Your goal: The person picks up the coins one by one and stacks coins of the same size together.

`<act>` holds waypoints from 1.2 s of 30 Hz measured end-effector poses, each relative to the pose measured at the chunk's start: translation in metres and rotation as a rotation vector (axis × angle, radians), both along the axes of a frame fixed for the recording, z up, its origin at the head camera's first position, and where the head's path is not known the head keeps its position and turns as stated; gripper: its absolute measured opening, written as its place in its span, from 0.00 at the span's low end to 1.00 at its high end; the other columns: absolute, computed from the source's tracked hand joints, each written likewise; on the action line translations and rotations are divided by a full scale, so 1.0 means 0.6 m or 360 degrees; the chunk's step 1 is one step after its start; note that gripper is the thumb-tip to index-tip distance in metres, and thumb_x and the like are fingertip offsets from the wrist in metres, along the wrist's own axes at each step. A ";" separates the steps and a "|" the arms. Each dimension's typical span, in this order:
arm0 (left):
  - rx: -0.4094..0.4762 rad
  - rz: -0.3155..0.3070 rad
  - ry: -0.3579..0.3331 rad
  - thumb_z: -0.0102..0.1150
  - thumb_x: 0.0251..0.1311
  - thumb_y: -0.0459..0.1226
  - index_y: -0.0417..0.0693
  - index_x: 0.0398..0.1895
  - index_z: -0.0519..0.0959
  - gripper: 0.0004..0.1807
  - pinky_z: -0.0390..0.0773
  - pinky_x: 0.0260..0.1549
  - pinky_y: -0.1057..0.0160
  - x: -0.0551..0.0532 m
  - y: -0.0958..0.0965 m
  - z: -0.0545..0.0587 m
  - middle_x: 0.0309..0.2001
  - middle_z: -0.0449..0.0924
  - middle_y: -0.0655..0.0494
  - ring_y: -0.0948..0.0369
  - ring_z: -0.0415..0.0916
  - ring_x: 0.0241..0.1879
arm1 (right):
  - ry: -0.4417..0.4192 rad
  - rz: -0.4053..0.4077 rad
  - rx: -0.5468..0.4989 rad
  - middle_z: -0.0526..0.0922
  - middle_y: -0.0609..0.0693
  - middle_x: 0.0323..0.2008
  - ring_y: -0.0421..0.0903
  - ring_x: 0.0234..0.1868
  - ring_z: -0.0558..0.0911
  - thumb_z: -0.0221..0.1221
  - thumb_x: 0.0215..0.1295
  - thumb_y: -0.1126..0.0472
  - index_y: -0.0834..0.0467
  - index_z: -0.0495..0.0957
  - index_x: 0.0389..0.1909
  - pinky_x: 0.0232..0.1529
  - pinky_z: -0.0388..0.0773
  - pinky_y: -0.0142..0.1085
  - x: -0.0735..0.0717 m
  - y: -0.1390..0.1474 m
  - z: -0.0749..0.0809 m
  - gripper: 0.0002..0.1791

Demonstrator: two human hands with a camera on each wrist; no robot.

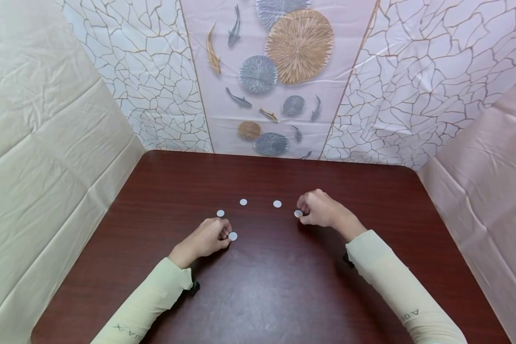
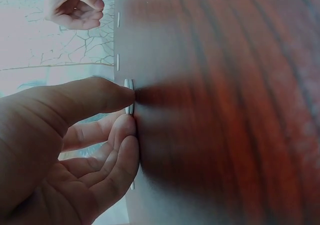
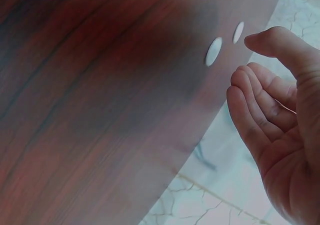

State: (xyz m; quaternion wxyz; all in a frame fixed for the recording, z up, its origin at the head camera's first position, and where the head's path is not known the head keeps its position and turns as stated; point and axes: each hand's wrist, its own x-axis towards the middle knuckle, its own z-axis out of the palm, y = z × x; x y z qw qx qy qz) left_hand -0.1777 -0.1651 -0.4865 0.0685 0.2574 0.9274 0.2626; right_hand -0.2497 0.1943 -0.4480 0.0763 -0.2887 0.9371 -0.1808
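Small thin white discs lie on a dark red-brown wooden table. My left hand (image 1: 206,236) is low over the tabletop, its thumb and forefinger at the edges of the nearest disc (image 1: 232,236), pinching it. In the left wrist view, the thumb (image 2: 107,96) overlaps this disc (image 2: 128,85), which is seen nearly edge-on. On the right, my right hand (image 1: 322,209) hovers by another disc (image 1: 298,213). The right wrist view shows that hand's thumb (image 3: 272,41) and fingers (image 3: 255,100) apart, with nothing between them, and the disc (image 3: 213,51) lying flat on the table.
Three more discs form the top of an arc: one at left (image 1: 220,213), one at upper middle (image 1: 243,202) and one right of it (image 1: 277,204). Patterned cloth (image 1: 266,95) hangs behind the table (image 1: 258,296), with plain pale cloth at both sides.
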 end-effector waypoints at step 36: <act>0.0010 0.0033 -0.0038 0.71 0.60 0.30 0.44 0.36 0.81 0.06 0.82 0.39 0.69 -0.002 0.001 -0.002 0.32 0.84 0.60 0.67 0.81 0.35 | -0.0136 0.0144 0.0189 0.91 0.50 0.34 0.41 0.37 0.88 0.72 0.62 0.62 0.62 0.89 0.39 0.43 0.86 0.37 -0.047 0.001 -0.016 0.08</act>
